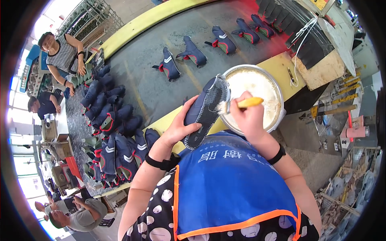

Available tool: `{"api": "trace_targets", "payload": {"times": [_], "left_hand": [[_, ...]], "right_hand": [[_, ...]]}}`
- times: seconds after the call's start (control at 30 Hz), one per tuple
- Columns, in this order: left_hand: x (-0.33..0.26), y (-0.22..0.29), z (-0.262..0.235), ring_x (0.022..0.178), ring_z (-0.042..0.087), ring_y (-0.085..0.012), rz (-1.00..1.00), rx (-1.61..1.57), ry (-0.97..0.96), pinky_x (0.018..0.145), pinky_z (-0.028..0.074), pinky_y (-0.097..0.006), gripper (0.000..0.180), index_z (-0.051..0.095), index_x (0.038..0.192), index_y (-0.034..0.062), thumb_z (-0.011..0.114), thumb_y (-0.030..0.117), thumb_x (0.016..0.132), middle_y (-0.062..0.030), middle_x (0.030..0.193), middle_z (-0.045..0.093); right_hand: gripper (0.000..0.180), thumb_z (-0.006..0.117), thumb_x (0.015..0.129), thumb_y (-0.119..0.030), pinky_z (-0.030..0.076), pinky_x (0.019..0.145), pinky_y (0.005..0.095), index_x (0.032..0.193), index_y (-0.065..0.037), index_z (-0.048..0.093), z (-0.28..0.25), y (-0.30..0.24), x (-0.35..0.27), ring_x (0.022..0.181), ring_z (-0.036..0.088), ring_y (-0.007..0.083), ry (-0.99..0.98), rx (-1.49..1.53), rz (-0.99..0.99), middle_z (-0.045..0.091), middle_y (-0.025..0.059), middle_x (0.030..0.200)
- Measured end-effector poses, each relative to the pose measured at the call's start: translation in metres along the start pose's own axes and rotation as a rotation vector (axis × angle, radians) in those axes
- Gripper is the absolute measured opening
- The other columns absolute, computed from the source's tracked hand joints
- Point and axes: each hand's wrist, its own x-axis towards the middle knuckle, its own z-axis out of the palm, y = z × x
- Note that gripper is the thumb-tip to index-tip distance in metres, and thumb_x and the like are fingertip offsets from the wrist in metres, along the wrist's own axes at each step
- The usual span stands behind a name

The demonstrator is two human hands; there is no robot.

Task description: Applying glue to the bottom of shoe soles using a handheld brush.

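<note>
Left hand (177, 128) grasps dark blue shoe (203, 110), sole up, at near yellow edge of worktop (136, 88). Right hand (247, 116) clenched on yellow-handled brush (241, 104), bristles touching shoe's sole rim. Metal basin (277, 108) of pale glue sits just behind hands, at worktop's near right corner. Row of blue shoes (193, 52) lies spaced along belt; heap of shoes (112, 132) piled toward left end. Seated co-worker (64, 52) at far left edge.
</note>
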Motion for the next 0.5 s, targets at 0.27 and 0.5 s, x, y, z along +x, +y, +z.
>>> {"api": "trace_targets", "payload": {"times": [0.27,0.5], "left_hand": [[0.006,0.006,-0.014,0.133,0.046,-0.0237,0.003,0.079,-0.173,0.113,0.032,-0.034,0.090,0.030,0.154,0.0055,0.068,0.015,0.073,-0.0149,0.145,0.046],[0.012,0.008,-0.019,0.136,0.044,-0.0237,-0.114,-0.231,-0.183,0.114,0.030,-0.033,0.091,0.028,0.154,0.0011,0.064,0.018,0.072,-0.0146,0.148,0.044]], "right_hand": [[0.021,0.069,0.088,-0.013,0.047,0.055,0.0326,0.077,-0.005,0.054,-0.019,0.030,0.057,0.055,0.062,0.0236,0.078,-0.168,-0.101,0.061,0.0105,0.065],[0.015,0.071,0.089,-0.006,0.042,0.053,0.0241,0.082,-0.004,0.058,-0.011,0.014,0.060,0.057,0.054,0.0067,0.081,0.067,-0.180,0.059,0.0003,0.067]]}}
